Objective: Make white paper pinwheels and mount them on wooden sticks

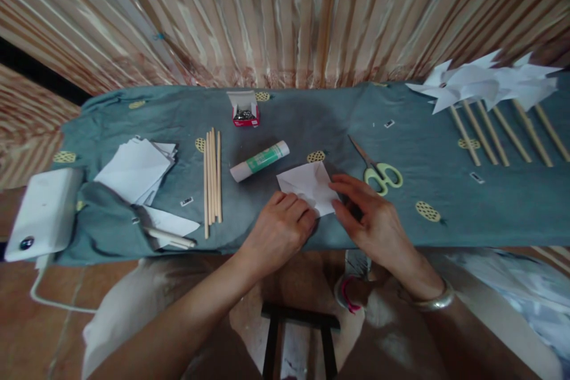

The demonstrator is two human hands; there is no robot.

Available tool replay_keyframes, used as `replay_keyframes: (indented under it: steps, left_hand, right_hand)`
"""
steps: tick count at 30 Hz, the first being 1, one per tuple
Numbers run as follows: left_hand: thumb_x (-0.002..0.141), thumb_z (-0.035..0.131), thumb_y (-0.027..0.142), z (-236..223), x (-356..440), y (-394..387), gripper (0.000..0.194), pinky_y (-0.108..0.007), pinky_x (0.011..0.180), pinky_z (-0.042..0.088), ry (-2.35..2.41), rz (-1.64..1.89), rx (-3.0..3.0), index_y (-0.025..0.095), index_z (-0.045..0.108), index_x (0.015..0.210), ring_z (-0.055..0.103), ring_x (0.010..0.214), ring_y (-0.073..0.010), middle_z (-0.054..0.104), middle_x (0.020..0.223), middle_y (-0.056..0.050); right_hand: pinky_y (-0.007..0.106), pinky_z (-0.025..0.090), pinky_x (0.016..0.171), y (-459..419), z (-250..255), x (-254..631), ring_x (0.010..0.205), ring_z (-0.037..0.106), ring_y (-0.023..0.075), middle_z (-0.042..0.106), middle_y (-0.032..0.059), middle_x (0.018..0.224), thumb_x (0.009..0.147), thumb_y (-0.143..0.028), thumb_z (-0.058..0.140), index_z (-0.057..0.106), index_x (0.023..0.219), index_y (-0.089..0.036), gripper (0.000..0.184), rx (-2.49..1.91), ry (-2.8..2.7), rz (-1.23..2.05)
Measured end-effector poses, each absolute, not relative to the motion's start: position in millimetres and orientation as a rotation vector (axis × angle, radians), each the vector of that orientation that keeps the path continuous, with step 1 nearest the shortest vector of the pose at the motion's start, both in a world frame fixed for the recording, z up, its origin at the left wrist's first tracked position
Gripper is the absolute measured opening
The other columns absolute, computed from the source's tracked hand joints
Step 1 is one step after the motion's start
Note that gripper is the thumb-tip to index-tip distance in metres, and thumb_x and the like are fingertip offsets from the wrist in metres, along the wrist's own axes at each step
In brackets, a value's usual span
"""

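Observation:
A folded square of white paper [307,177] lies on the cloth in front of me, with creases and a raised flap. My left hand [285,222] has its fingers curled down on the paper's lower edge, gripping it there. On the right side, my right hand [367,211] touches the paper's edge with thumb and forefinger, which are spread apart. Just behind the paper lies a glue stick [262,160] with a green label. Scissors [378,172] with light green handles rest near my right hand, blades pointing away. The paper's underside is hidden.
Wooden sticks [212,181] and a stack of cut paper [133,169] lie at left, beside a white device [47,211] with a cable. A small red box [246,117] of metal bits stands open at the back. Several paper pinwheels [485,83] on sticks lie at right.

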State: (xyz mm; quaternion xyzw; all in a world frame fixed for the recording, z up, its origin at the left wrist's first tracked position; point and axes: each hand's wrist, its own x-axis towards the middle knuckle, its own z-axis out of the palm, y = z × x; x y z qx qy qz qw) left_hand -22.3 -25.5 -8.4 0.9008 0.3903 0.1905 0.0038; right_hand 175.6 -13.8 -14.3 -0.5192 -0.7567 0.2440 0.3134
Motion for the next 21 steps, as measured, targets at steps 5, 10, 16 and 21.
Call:
replay_keyframes:
  steps: [5,10,16,21]
  left_hand:
    - [0.092,0.054,0.017,-8.8,-24.3,-28.1,0.013,-0.034,0.068,0.039,1.193,0.555,2.851,0.014,0.064,0.085,0.056,0.073,-0.0185,0.063,0.078,-0.003]
    - [0.094,0.049,0.018,-5.4,-26.6,-30.8,0.02,-0.033,0.067,0.04,1.148,0.55,2.866,0.014,0.064,0.081,0.057,0.072,-0.0176,0.063,0.075,-0.004]
    - [0.094,0.049,0.016,-3.8,-35.0,-42.5,0.018,-0.031,0.069,0.043,1.033,0.614,2.852,0.014,0.064,0.083,0.058,0.072,-0.0152,0.065,0.077,-0.003]
    - [0.094,0.049,0.016,-4.1,-38.8,-49.3,0.018,-0.031,0.069,0.044,1.024,0.58,2.84,0.014,0.064,0.085,0.059,0.075,-0.0158,0.065,0.078,-0.004]
  right_hand:
    - [0.046,0.045,0.106,-19.4,-7.8,185.9,0.126,0.055,0.0273,0.057,0.0127,0.137,0.082,-0.019,0.061,0.063,0.119,-0.02,0.037,-1.307,-2.102,0.743]
    - [0.046,0.042,0.11,-26.9,-6.4,195.5,0.132,0.05,0.0259,0.052,0.0095,0.143,0.082,-0.018,0.062,0.063,0.119,-0.024,0.037,-1.321,-2.099,0.818]
    - [0.048,0.042,0.109,-32.1,-4.9,200.4,0.129,0.052,0.0266,0.057,0.0074,0.137,0.083,-0.019,0.062,0.07,0.102,-0.025,0.021,-1.286,-2.054,0.902]
    - [0.048,0.043,0.107,-33.0,-2.4,198.0,0.126,0.055,0.0275,0.059,0.0064,0.134,0.083,-0.021,0.063,0.073,0.093,-0.026,0.014,-1.216,-2.033,1.018]
